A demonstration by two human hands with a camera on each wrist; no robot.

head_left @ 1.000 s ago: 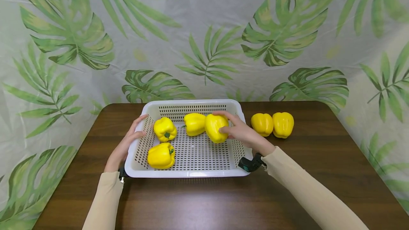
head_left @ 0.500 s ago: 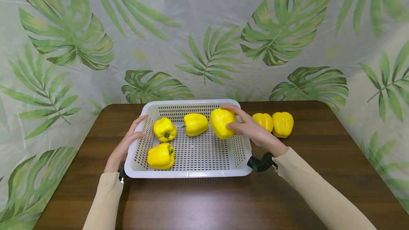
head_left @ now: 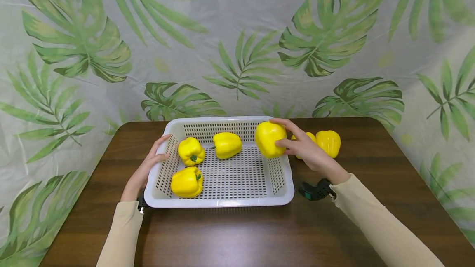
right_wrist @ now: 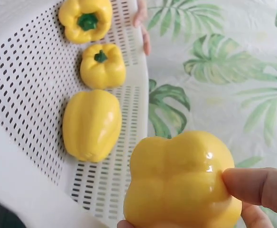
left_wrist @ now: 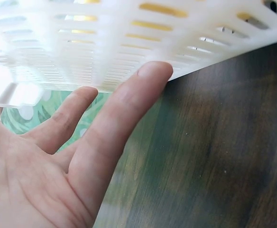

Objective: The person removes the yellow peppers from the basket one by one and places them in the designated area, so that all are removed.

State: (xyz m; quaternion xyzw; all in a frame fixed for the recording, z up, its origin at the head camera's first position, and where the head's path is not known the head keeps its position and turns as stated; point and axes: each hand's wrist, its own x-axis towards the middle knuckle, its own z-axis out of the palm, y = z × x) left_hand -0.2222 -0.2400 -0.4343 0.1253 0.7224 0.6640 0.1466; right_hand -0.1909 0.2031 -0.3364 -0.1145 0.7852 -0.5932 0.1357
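In the head view, my right hand [head_left: 308, 149] holds a yellow bell pepper [head_left: 270, 139] above the right end of a white perforated basket [head_left: 219, 202]. The thumb and fingers span the pepper's sides; its rounded lobes face the right wrist camera. My left hand [head_left: 146, 166] rests at the basket's left rim with fingers and thumb extended. Seen from the left wrist, its straight thumb [left_wrist: 129, 114] lies against the outer wall. Inside the basket are three more peppers: one at back left [head_left: 191, 151], one at front left [head_left: 186, 182] and one near the back middle [head_left: 227, 145].
Two more yellow peppers stand on the brown wooden table [head_left: 237, 238] right of the basket; the right one [head_left: 328, 143] shows well, while the left one [head_left: 309, 136] is partly hidden by my right hand. A leaf-patterned curtain [head_left: 241, 52] hangs behind the table.
My right hand has lifted its pepper and carried it rightward, from beside the back-middle pepper to over the basket's right wall. My left hand and the basket stay nearly where they were.
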